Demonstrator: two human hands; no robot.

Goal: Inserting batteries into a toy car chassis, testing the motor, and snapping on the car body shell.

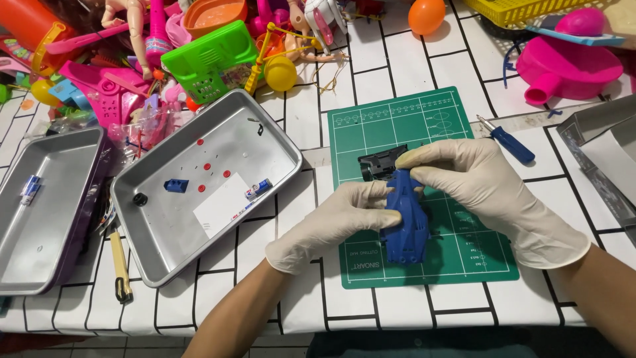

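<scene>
A blue toy car chassis (405,222) is held over the green cutting mat (464,262) by 2 gloved hands, its long axis running nearly straight away from the person, tilted slightly to the left at the far end. The left hand (334,225) is closed on the chassis from the left side at about mid-length, thumb and fingers wrapped against its flank. The right hand (480,185) is brought in from the right and above, its fingertips (405,159) pinched at the far end, where a black plastic part (381,164) is met by the blue body. Whether the black part is attached or only touching cannot be told. The near end of the chassis is left free, pointing toward the person. A blue-handled screwdriver (507,140) lies just beyond the right hand on the tabletop, nearer to that hand than to the left. A metal tray (281,142) with small red pieces is set well apart to the left.
</scene>
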